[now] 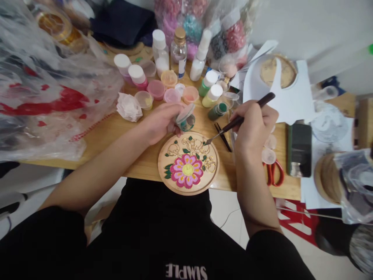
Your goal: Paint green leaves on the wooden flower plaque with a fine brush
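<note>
My left hand (pixel 166 122) grips a small clear plastic cup (pixel 186 121) with its lid flipped up and green colour inside. Between the fingers of my right hand (pixel 253 122) is a dark-handled palette knife (pixel 233 126), its small metal blade reaching down to the upper right of a round wooden plaque (pixel 164 153). A raised gold outline of flowers and leaves covers the plaque. One large flower (pixel 188 171) is filled with pink and yellow, and several leaves are dark green. The plaque's lower rim overhangs the table's front edge.
Black tweezers (pixel 223 138) lie right of the plaque, below a green jar (pixel 217 111). Several paint cups (pixel 156 89) and bottles (pixel 160 52) stand behind. Red-handled scissors (pixel 274 174) and a phone (pixel 299 149) lie at right; a plastic bag (pixel 52 89) fills the left.
</note>
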`<action>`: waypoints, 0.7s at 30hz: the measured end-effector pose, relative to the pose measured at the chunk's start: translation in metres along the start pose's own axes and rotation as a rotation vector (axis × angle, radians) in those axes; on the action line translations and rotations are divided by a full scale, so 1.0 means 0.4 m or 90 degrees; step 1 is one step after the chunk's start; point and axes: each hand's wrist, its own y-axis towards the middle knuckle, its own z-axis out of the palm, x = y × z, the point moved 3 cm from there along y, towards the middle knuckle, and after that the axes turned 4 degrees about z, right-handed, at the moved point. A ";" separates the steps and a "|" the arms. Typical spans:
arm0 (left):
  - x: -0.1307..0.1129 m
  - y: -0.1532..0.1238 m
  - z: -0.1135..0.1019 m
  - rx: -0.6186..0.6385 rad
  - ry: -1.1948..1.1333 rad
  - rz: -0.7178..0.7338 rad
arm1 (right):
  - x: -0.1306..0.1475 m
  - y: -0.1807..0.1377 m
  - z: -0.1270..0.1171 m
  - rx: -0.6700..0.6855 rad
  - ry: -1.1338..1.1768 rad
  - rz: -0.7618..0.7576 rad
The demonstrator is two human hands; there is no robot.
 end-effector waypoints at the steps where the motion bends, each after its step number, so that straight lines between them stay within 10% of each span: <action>1: 0.001 0.000 -0.001 0.000 0.000 -0.001 | 0.000 -0.001 0.001 0.003 -0.003 -0.010; 21: 0.008 0.004 -0.006 -0.032 0.010 -0.007 | 0.010 -0.003 0.002 0.001 -0.028 -0.027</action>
